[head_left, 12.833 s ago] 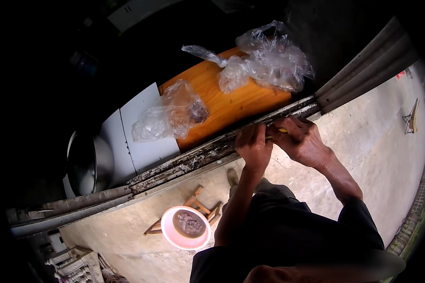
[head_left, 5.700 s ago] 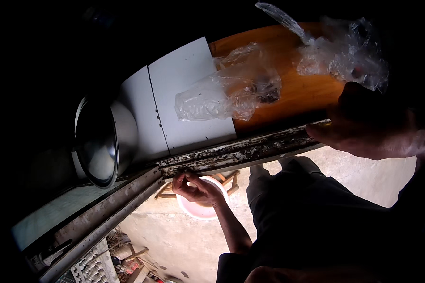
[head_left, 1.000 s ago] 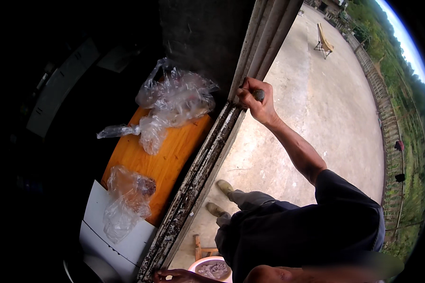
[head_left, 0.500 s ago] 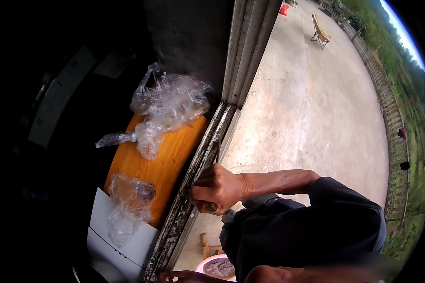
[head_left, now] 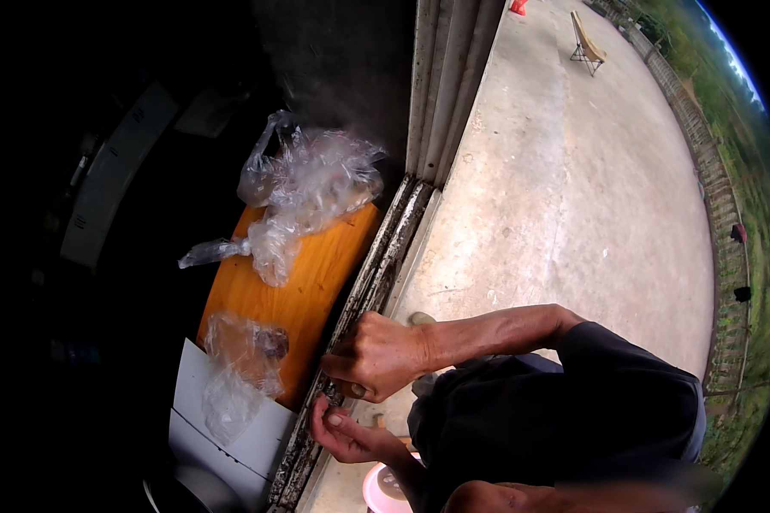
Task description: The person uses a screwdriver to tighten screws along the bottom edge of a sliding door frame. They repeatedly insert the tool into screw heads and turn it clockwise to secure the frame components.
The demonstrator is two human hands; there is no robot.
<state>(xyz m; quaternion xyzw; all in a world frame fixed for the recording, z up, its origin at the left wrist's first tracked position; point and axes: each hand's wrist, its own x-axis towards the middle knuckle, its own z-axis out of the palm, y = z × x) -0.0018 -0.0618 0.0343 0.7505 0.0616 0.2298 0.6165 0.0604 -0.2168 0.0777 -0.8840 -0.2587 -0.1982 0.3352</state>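
My right hand [head_left: 375, 352] is closed in a fist-like grip over a weathered sill track [head_left: 402, 224]. A small greyish bit shows at its lower side; what it grips is mostly hidden. Just below, my left hand [head_left: 348, 436] is palm up with its fingers curled. Its thumb and fingertips press together at the track, close under my right hand. Something small and dark lies between the two hands, too small to name. Left of the track, a clear plastic bag [head_left: 241, 368] with a dark lump in it lies partly on an orange wooden board [head_left: 321, 265].
A larger heap of clear plastic bags [head_left: 312, 175] covers the board's far end. A white surface [head_left: 198, 389] adjoins its near end. Vertical frame rails [head_left: 453, 85] rise beyond the track. Right of it, a pink basin [head_left: 383, 498] and a folding chair [head_left: 586, 43] stand on concrete.
My left hand has come up from the lower edge to meet my right hand. My right hand has shifted slightly left and down along the track. A thin rod above it no longer shows.
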